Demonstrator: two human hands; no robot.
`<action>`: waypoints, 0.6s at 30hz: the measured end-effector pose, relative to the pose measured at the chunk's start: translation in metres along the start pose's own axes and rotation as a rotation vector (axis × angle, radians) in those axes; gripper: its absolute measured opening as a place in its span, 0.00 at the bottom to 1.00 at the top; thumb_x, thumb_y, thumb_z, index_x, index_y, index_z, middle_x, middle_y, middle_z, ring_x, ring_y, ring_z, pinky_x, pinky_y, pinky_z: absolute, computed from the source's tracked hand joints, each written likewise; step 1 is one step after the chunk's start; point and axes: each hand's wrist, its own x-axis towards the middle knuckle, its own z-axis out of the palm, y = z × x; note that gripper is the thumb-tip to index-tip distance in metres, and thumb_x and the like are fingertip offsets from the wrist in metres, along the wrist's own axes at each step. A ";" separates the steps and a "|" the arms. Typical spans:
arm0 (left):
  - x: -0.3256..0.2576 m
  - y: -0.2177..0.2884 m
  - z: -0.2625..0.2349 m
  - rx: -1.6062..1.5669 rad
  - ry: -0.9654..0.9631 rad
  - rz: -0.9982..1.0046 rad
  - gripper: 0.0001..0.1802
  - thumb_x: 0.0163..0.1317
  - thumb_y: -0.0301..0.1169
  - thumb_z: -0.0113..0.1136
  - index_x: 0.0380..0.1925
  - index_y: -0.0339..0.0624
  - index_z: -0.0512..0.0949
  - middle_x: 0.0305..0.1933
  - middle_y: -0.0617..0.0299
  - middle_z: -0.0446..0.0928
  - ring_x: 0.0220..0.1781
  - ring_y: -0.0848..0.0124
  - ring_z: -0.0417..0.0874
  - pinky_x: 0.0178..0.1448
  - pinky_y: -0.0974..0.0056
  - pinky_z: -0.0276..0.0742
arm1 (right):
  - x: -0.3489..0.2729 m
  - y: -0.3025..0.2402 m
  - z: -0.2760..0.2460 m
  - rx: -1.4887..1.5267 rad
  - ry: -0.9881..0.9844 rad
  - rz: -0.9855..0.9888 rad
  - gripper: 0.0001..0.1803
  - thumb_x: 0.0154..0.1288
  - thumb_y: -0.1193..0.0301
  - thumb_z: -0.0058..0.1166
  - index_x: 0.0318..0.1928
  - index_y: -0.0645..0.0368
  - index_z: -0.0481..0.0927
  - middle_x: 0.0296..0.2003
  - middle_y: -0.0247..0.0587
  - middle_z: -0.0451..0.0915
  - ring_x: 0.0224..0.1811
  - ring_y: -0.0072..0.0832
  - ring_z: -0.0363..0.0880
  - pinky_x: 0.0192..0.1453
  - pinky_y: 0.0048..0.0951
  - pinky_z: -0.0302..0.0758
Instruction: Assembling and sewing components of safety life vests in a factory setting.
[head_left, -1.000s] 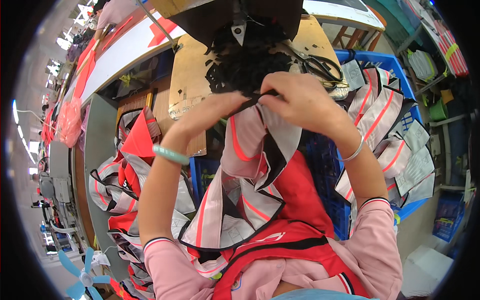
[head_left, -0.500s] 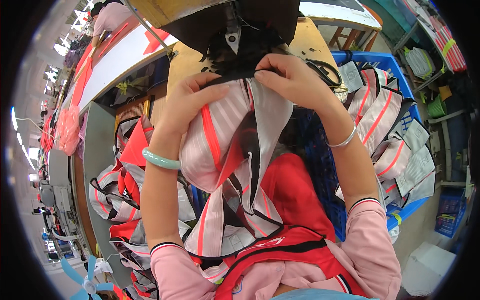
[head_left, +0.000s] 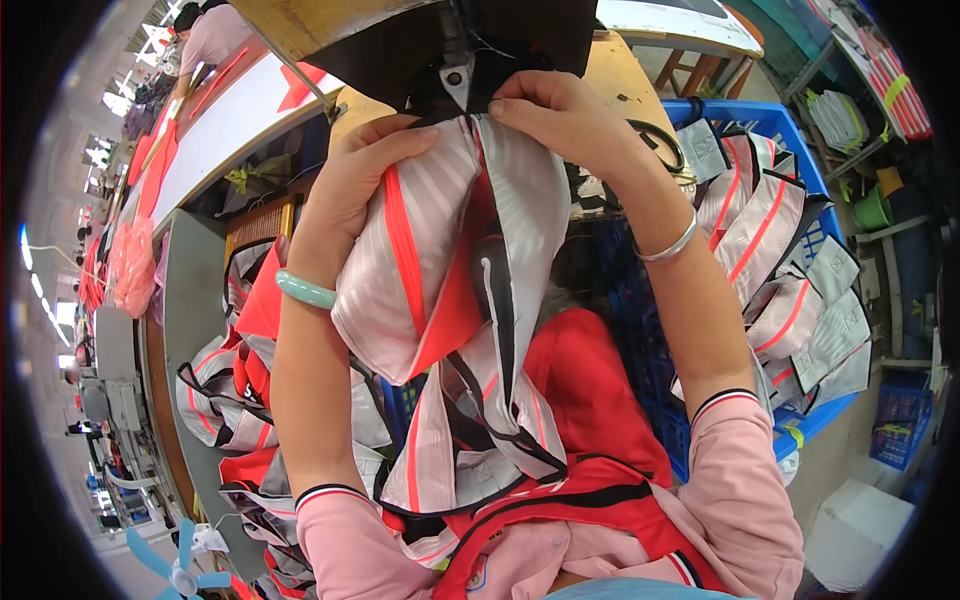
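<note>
While the left hand [head_left: 362, 170] and right hand [head_left: 560, 118] grip its upper edge, a grey-and-red striped cloth [head_left: 440, 240] hangs at mid-view.
The left pinches at eleven o'clock, the right at one, either side of a pointed metal piece [head_left: 455, 82] at twelve; the folds drop toward six, and a blue crate [head_left: 770, 118] holding similar pieces [head_left: 757, 230] stands at three.

Striped grey cloth [head_left: 440, 220] has a faint satiny sheen, its red panel [head_left: 455, 312] matt. The pale-green bracelet [head_left: 306, 290] looks smooth and glossy, the bangle [head_left: 683, 241] shiny metal, the crate [head_left: 809, 168] plastic, the counter [head_left: 612, 78] wood.
</note>
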 end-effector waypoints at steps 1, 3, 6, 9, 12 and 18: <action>0.001 0.001 0.002 -0.022 -0.002 0.001 0.25 0.53 0.29 0.67 0.49 0.25 0.73 0.39 0.56 0.80 0.38 0.72 0.81 0.44 0.72 0.77 | 0.000 0.001 -0.001 0.019 0.006 0.011 0.17 0.60 0.62 0.55 0.39 0.65 0.81 0.25 0.32 0.77 0.29 0.18 0.70 0.35 0.24 0.70; 0.001 0.003 0.001 -0.039 0.005 0.004 0.25 0.53 0.29 0.67 0.49 0.26 0.74 0.39 0.56 0.80 0.38 0.73 0.81 0.44 0.72 0.77 | 0.000 -0.003 -0.001 0.019 -0.006 0.024 0.15 0.63 0.63 0.54 0.40 0.64 0.81 0.27 0.28 0.76 0.30 0.15 0.70 0.34 0.21 0.68; 0.003 0.000 -0.009 -0.061 0.028 0.023 0.23 0.54 0.29 0.66 0.48 0.27 0.75 0.39 0.57 0.80 0.37 0.72 0.81 0.43 0.72 0.77 | -0.006 -0.010 -0.008 0.022 -0.001 0.049 0.14 0.65 0.63 0.53 0.40 0.62 0.80 0.28 0.25 0.76 0.31 0.12 0.70 0.31 0.19 0.66; -0.003 -0.005 -0.012 0.243 -0.040 0.004 0.13 0.58 0.29 0.64 0.41 0.34 0.79 0.38 0.66 0.80 0.39 0.80 0.79 0.46 0.75 0.74 | -0.033 -0.023 -0.026 -0.112 -0.083 0.042 0.14 0.63 0.63 0.54 0.36 0.62 0.82 0.26 0.29 0.77 0.27 0.16 0.71 0.30 0.21 0.67; -0.022 0.006 0.015 0.752 -0.362 -0.008 0.12 0.58 0.36 0.63 0.36 0.40 0.77 0.29 0.75 0.73 0.31 0.86 0.69 0.33 0.77 0.65 | -0.067 -0.043 -0.005 -0.413 -0.039 -0.475 0.12 0.58 0.64 0.57 0.28 0.60 0.83 0.27 0.36 0.80 0.23 0.28 0.79 0.27 0.27 0.72; -0.021 -0.002 0.073 0.706 -0.683 -0.032 0.20 0.58 0.40 0.60 0.20 0.37 0.66 0.20 0.71 0.61 0.26 0.82 0.58 0.27 0.69 0.56 | -0.123 -0.078 0.064 -1.131 -0.394 -0.590 0.10 0.49 0.70 0.56 0.33 0.62 0.81 0.29 0.42 0.79 0.30 0.30 0.79 0.29 0.30 0.73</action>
